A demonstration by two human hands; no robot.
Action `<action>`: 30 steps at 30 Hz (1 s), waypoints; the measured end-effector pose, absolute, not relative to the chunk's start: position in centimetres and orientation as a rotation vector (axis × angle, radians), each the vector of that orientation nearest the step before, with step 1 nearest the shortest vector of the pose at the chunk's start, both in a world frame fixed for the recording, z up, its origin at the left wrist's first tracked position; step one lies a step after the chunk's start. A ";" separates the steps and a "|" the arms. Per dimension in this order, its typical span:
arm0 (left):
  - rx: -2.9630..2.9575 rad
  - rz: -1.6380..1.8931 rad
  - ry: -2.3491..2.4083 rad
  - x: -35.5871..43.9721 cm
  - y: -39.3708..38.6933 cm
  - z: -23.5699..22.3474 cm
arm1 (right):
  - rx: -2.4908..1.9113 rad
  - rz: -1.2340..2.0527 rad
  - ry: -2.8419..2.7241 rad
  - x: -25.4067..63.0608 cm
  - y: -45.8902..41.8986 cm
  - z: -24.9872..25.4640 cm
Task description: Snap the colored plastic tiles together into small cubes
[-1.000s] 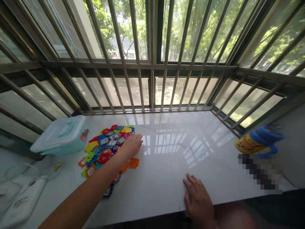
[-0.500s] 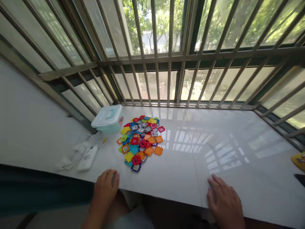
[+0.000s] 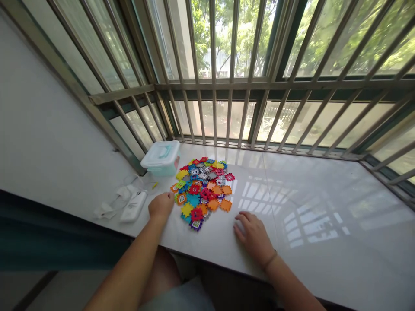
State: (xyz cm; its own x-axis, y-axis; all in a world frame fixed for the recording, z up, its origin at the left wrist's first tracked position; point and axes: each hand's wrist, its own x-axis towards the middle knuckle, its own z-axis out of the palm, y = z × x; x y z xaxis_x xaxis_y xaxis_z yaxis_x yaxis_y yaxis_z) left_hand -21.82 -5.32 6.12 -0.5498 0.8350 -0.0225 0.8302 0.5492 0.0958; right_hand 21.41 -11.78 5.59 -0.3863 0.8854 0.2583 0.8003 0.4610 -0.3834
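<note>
A heap of flat, toothed plastic tiles (image 3: 203,189) in red, orange, yellow, blue, green and grey lies on a glossy white window ledge (image 3: 308,207). My left hand (image 3: 161,205) rests at the heap's left edge, fingers curled, touching the nearest tiles; whether it holds one is hidden. My right hand (image 3: 253,233) lies on the ledge just right of the heap's near corner, fingers bent down loosely, holding nothing that I can see.
A pale teal lidded box (image 3: 161,157) stands behind the heap at the left. A white power bank with a cable (image 3: 131,206) lies further left. Metal window bars (image 3: 227,86) close off the back and right sides. The ledge's front edge runs under my forearms.
My left hand has gone forward from the ledge's front edge to the heap's left side. My right hand has slid left and forward toward the tiles. The view has shifted slightly.
</note>
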 end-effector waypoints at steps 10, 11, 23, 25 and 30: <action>1.400 0.101 2.699 -22.1 -4.8 6.0 | -1.295 0.537 -2.285 18.4 -3.1 5.4; 1.396 0.103 2.694 -22.2 -4.6 6.0 | -1.267 0.577 -2.282 18.7 -2.9 5.3; 1.399 0.082 2.696 -23.3 -3.1 5.9 | -1.447 0.514 -1.858 28.5 5.5 2.8; 1.395 0.073 2.703 -23.2 -3.0 5.9 | -1.493 0.462 -1.847 29.2 6.9 2.6; 1.384 0.044 2.708 -23.0 -2.9 6.2 | -1.551 0.391 -1.914 28.5 8.8 2.4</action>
